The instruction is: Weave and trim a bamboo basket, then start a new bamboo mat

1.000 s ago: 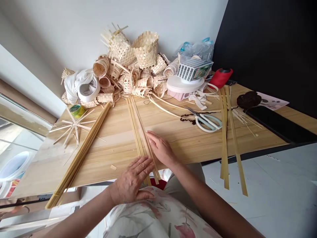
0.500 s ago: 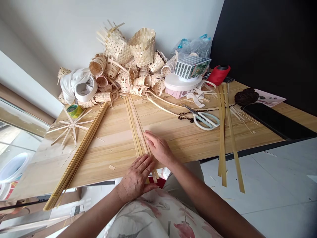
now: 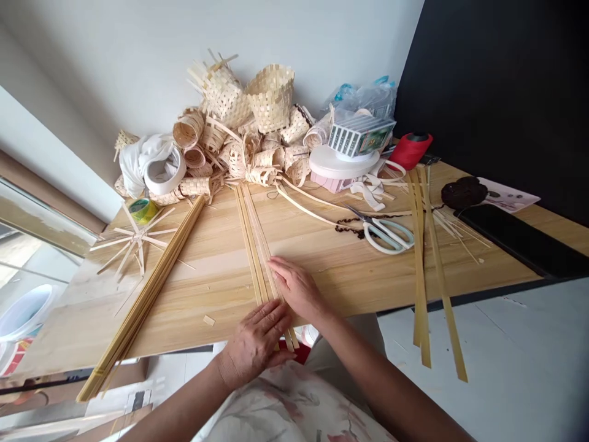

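Several long flat bamboo strips (image 3: pixel 252 245) lie side by side on the table, running from the basket pile to the front edge, where their ends stick out a little. My left hand (image 3: pixel 257 337) rests flat across them near that edge, fingers stretched out and open. Along their right side lies my right hand (image 3: pixel 297 288), its fingers extended and touching the outermost strip. Neither hand is wrapped round anything. Part of the strips is hidden under the left hand.
A thick bundle of strips (image 3: pixel 142 298) lies to the left, beside a star of crossed strips (image 3: pixel 137 236) and tape (image 3: pixel 142 210). Woven baskets (image 3: pixel 271 98) are heaped at the back. Scissors (image 3: pixel 386 233) and overhanging strips (image 3: pixel 418 270) lie to the right.
The whole view has shifted slightly, so things appear a little lower and further right. Both hands keep nearly the same place on the strips.
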